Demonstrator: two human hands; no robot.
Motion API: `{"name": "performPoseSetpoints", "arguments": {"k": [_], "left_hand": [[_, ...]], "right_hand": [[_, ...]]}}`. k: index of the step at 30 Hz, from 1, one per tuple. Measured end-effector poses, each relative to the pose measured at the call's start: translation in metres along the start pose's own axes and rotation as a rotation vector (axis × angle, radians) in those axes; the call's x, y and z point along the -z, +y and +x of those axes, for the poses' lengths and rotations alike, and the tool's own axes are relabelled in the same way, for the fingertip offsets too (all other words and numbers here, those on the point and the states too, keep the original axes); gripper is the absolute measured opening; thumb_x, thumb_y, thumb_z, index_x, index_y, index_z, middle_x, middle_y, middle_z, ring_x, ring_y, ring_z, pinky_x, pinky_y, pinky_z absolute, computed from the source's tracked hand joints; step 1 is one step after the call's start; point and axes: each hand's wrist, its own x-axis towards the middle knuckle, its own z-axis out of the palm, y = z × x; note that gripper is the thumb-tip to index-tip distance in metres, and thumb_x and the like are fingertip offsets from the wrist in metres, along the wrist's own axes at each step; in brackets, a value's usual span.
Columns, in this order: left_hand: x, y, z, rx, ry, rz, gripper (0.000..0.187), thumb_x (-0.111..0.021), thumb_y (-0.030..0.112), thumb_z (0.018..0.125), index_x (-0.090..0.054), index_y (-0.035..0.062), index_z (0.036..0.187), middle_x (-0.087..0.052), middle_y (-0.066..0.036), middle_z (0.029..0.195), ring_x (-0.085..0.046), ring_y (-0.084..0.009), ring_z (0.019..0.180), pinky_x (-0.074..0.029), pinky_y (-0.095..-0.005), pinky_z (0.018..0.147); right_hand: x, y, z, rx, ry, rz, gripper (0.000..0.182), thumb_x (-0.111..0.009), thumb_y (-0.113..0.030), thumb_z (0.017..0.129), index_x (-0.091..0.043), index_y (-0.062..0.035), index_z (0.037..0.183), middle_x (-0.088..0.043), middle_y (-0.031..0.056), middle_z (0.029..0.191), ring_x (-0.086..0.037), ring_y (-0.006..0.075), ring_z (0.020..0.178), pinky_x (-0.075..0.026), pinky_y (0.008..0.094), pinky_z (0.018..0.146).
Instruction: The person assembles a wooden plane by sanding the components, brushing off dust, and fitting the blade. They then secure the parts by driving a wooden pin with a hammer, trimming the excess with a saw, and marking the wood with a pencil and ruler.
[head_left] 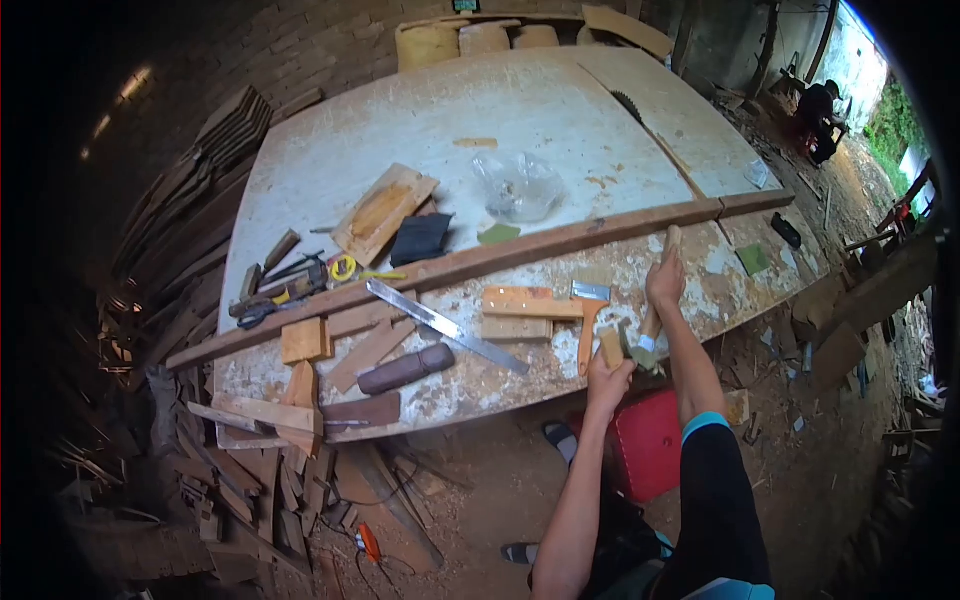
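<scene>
My left hand [608, 385] is closed around a small light wooden block [611, 348] at the table's front edge. To its right, my right hand [665, 282] grips a wooden piece [650, 322] that slants from upper right down toward my left hand. Greenish, crumpled material [643, 352] lies between the two hands, too small to make out. A paintbrush [588, 318] with an orange handle rests just left of my hands, beside stacked wooden blocks [517, 328].
A long wooden beam [480, 262] crosses the worktable [350, 130]. On the left are a metal ruler [446, 326], a dark roll [405, 369], hand tools [290, 285] and wood pieces. A red stool [645, 445] stands below. Another person [820, 120] sits far right.
</scene>
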Motion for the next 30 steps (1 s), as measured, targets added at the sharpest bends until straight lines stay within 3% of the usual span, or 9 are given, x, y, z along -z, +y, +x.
{"name": "performPoseSetpoints", "arguments": {"k": [5, 10, 14, 17, 22, 25, 28, 29, 30], "left_hand": [[0.0, -0.01, 0.003, 0.012, 0.044, -0.09, 0.03, -0.06, 0.004, 0.076, -0.049, 0.0056, 0.104, -0.056, -0.001, 0.072, -0.052, -0.008, 0.055, -0.041, -0.0219, 0.045], [-0.005, -0.018, 0.001, -0.199, 0.028, 0.016, 0.03, -0.06, 0.006, 0.078, -0.05, 0.0047, 0.106, -0.057, -0.002, 0.078, -0.053, -0.0088, 0.06, -0.042, -0.0232, 0.052], [-0.004, -0.005, -0.007, -0.429, 0.006, 0.268, 0.033, -0.058, 0.009, 0.078, -0.049, -0.0006, 0.109, -0.057, -0.01, 0.082, -0.057, -0.0198, 0.074, -0.046, -0.0318, 0.066], [0.004, 0.0, -0.01, -0.359, -0.058, 0.565, 0.041, -0.058, 0.01, 0.077, -0.047, -0.0049, 0.114, -0.058, -0.02, 0.086, -0.058, -0.0328, 0.084, -0.045, -0.039, 0.076], [0.01, 0.02, -0.017, -0.479, -0.141, 0.964, 0.048, -0.062, 0.011, 0.076, -0.046, -0.0045, 0.119, -0.059, -0.025, 0.096, -0.056, -0.0432, 0.089, -0.044, -0.0457, 0.075], [0.011, 0.028, -0.014, -0.476, -0.218, 1.218, 0.038, -0.061, 0.009, 0.076, -0.049, 0.0026, 0.112, -0.06, -0.021, 0.091, -0.056, -0.0418, 0.087, -0.045, -0.0444, 0.072], [0.009, 0.008, -0.017, -0.551, -0.084, 0.903, 0.04, -0.06, 0.006, 0.076, -0.047, 0.0049, 0.113, -0.059, -0.017, 0.084, -0.059, -0.0353, 0.082, -0.046, -0.0421, 0.069], [0.006, -0.01, -0.008, -0.561, -0.057, 0.658, 0.037, -0.059, 0.002, 0.077, -0.045, 0.0047, 0.111, -0.055, -0.009, 0.074, -0.058, -0.0217, 0.067, -0.045, -0.0353, 0.058], [-0.002, -0.009, -0.012, -0.38, -0.038, 0.424, 0.036, -0.059, 0.002, 0.077, -0.045, 0.0046, 0.11, -0.053, -0.006, 0.073, -0.055, -0.0175, 0.064, -0.043, -0.0324, 0.055]], "right_hand": [[-0.001, -0.006, -0.003, -0.009, 0.023, -0.138, 0.066, -0.049, -0.02, 0.084, -0.022, -0.0087, 0.143, -0.041, 0.024, 0.129, -0.04, 0.0396, 0.12, -0.028, 0.0497, 0.102], [0.001, -0.002, 0.0, -0.001, 0.003, -0.13, 0.062, -0.048, -0.019, 0.085, -0.026, -0.0115, 0.143, -0.045, 0.0263, 0.125, -0.044, 0.0401, 0.116, -0.031, 0.05, 0.1], [-0.009, 0.004, 0.006, 0.008, 0.028, -0.122, 0.062, -0.051, -0.017, 0.082, -0.031, -0.0187, 0.141, -0.042, 0.0246, 0.127, -0.042, 0.0407, 0.119, -0.029, 0.0509, 0.1], [0.003, 0.0, 0.003, 0.009, -0.026, -0.059, 0.062, -0.052, -0.014, 0.081, -0.035, -0.0224, 0.14, -0.042, 0.0238, 0.126, -0.042, 0.0415, 0.118, -0.029, 0.0506, 0.1], [0.0, 0.005, 0.007, -0.001, -0.066, -0.031, 0.058, -0.054, -0.014, 0.079, -0.041, -0.023, 0.135, -0.042, 0.0236, 0.126, -0.04, 0.0409, 0.119, -0.028, 0.0527, 0.1], [0.01, -0.002, 0.0, -0.004, -0.024, -0.057, 0.057, -0.053, -0.015, 0.08, -0.041, -0.0222, 0.135, -0.042, 0.024, 0.127, -0.037, 0.0415, 0.121, -0.028, 0.0539, 0.101], [0.011, -0.007, -0.005, 0.019, -0.005, -0.071, 0.055, -0.051, -0.015, 0.081, -0.043, -0.0208, 0.135, -0.042, 0.024, 0.128, -0.034, 0.042, 0.124, -0.027, 0.0551, 0.101], [0.009, -0.007, -0.004, 0.015, -0.005, -0.053, 0.055, -0.052, -0.014, 0.08, -0.044, -0.0204, 0.134, -0.042, 0.0226, 0.128, -0.033, 0.0417, 0.124, -0.025, 0.0553, 0.103], [0.009, -0.005, -0.004, 0.009, -0.002, -0.039, 0.055, -0.053, -0.014, 0.079, -0.045, -0.02, 0.133, -0.042, 0.0212, 0.127, -0.031, 0.0414, 0.125, -0.022, 0.0554, 0.104]]}}
